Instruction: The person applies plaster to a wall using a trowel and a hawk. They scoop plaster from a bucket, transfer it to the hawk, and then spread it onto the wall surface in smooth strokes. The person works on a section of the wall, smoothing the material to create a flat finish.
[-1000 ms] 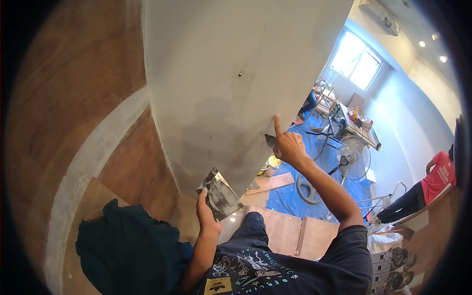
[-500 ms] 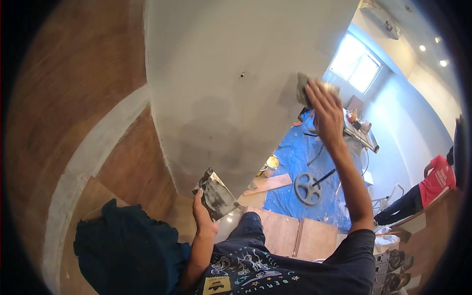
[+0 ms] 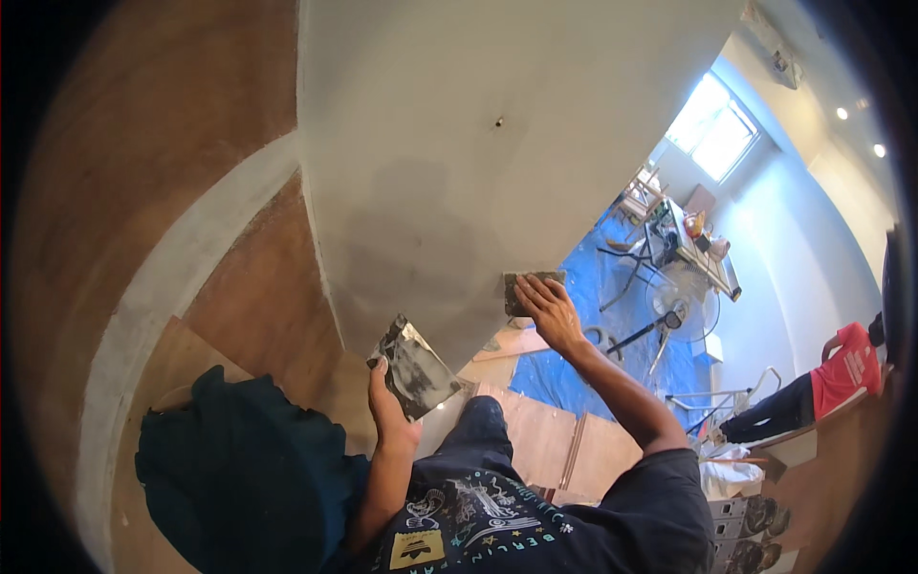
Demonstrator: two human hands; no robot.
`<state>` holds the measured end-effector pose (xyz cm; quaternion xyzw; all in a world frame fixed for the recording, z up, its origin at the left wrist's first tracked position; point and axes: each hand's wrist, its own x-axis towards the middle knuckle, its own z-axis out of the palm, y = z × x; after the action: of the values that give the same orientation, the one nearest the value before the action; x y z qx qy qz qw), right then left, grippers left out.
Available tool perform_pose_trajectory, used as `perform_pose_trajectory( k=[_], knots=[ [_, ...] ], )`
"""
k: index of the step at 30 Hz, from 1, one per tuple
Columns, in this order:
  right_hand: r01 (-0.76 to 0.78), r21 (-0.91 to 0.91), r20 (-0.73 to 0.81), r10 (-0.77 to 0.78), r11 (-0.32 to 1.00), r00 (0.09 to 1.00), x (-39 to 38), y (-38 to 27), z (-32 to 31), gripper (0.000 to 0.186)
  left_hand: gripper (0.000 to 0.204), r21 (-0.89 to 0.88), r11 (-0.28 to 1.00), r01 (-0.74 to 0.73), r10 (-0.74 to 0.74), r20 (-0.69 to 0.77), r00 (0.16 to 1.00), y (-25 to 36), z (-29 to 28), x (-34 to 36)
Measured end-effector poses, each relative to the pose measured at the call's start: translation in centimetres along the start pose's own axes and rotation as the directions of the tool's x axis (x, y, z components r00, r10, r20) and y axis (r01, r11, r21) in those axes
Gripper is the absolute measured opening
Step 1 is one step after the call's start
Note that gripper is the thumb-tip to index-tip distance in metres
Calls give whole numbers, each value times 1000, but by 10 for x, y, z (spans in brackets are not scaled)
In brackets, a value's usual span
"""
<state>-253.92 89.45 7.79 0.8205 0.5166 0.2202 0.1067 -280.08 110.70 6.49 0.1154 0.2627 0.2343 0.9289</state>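
In my left hand, thumb on its edge, is a wide flat metal putty plate smeared with pale and dark filler. It tilts upward in front of the lower wall. My right hand grips a small rectangular putty scraper, fingers spread over its back. That scraper lies at the right-hand edge of the pale grey wall panel; whether its whole blade touches the surface, I cannot tell. A small hole shows higher up the panel, and a faint shadow falls across its lower part.
Brown wooden panelling borders the wall on the left, above a dark green cloth. Wooden boards and a blue sheet cover the floor. Further right are a standing fan, a cluttered table and a person in a red shirt.
My right hand has swept down and to the left with the scraper, from higher beside the window to the lower wall edge. My left hand keeps the plate in nearly the same place.
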Motion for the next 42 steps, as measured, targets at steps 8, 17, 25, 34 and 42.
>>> perform_pose_trajectory(
  k=[8, 17, 25, 34, 42],
  knots=[
    [-233, -160, -577, 100, 959, 810, 122, 56, -184, 72, 42, -35, 999, 21, -20, 39, 999, 1, 3, 0],
    [-117, -58, -180, 105, 991, 978, 90, -40, 6, 64, 42, -8, 1000, -25, 25, -15, 1000, -11, -10, 12],
    [-242, 252, -118, 278, 937, 953, 52, -81, 34, 48, 49, 131, 977, -170, 169, 20, 985, -6, -12, 14],
    [51, 994, -94, 504, 98, 858, -2, -172, -100, 40, 43, 25, 997, 68, -60, -224, 973, -1, 21, -14],
    [-106, 803, -167, 392, 587, 905, 4, -132, -73, 66, 48, 648, 588, -485, 435, 253, 864, 8, 7, -1]
  ],
)
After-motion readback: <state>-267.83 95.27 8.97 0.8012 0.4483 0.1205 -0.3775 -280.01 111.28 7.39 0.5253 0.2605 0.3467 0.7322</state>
